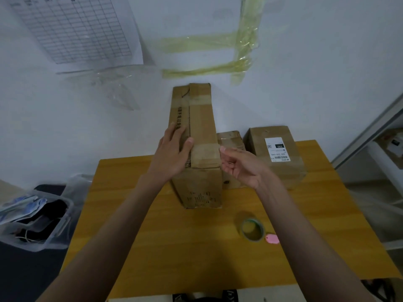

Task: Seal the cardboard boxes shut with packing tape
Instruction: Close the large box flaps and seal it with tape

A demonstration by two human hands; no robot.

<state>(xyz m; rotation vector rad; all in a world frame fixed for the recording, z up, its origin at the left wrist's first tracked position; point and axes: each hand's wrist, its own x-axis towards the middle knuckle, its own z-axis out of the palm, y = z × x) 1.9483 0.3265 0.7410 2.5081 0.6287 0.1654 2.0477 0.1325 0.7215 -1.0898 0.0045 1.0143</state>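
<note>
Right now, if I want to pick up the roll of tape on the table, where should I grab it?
Come from above. The tape roll lies flat on the wooden table, hole facing up, so put your thumb inside the hole and your fingers outside the ring, and pinch its wall. Grip the near or left side, because a small pink thing sits close on its right.

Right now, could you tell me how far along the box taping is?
Done: the tall box has tape strips across its top seam. In hand: the left hand lies flat on its top, while the right hand, loosely curled, is at the near strip's end. The tape roll lies idle on the table. Left: the labelled box and the small box behind; I cannot tell if those are sealed.
</note>
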